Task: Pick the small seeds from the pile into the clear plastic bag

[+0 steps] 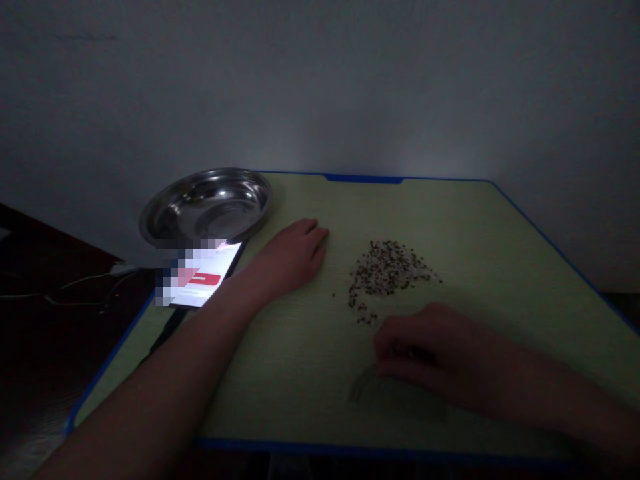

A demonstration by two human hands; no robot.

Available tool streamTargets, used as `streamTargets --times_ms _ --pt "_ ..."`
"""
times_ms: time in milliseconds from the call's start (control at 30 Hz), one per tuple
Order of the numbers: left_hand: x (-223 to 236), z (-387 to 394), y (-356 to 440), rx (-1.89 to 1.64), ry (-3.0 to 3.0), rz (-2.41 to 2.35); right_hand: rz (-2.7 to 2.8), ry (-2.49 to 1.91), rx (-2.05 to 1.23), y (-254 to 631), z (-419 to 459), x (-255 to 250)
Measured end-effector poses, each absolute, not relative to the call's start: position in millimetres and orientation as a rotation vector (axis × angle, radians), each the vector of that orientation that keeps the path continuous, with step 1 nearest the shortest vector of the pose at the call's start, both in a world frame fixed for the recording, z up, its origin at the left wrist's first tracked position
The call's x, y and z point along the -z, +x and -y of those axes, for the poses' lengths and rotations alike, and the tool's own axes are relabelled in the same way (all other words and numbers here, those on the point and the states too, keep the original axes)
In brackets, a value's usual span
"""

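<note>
On the green tabletop [310,373] lies a loose pile of mixed dark and pale grains or beans [387,270]; a few dark ones have strayed toward its near left side. My left hand [297,253] rests palm down left of the pile, fingers lying on the surface and holding nothing visible. Just in front of the pile is my right hand [425,347], fingers curled and thumb close to the fingertips. A faint curved, see-through-looking shape [363,383] extends from its thumb; dim light hides what it is.
A shiny steel bowl [220,207] stands at the back left corner. Between it and my left forearm lies a phone [205,280] with a lit screen. White cables [75,277] run beyond the left edge. The table has a blue rim [365,179] and stands against a pale wall.
</note>
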State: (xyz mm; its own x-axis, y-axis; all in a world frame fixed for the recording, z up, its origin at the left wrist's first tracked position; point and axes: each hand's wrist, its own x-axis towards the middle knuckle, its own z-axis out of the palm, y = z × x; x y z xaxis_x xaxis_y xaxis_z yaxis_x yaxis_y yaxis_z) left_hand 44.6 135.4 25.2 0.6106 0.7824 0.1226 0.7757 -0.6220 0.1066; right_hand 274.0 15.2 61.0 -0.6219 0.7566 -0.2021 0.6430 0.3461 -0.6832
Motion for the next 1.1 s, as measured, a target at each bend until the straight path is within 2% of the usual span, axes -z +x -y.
streamTargets --times_ms 200,467,633,900,1100 --pt "-26 -134 45 -0.263 2.768 -1.342 2.269 -1.467 -0.766 286 -36 -62" --pt "-22 -136 45 -0.267 2.788 -1.335 2.328 -1.416 -0.622 269 -35 -39" --pt "-23 -135 45 -0.268 2.779 -1.340 2.305 -1.551 -0.441 290 -48 -41" --pt "-21 -136 44 -0.267 2.781 -1.343 2.153 -1.495 -0.417 300 -58 -48" --pt "-23 -135 45 -0.277 2.756 -1.363 2.286 -1.498 -0.384 277 -69 -56"
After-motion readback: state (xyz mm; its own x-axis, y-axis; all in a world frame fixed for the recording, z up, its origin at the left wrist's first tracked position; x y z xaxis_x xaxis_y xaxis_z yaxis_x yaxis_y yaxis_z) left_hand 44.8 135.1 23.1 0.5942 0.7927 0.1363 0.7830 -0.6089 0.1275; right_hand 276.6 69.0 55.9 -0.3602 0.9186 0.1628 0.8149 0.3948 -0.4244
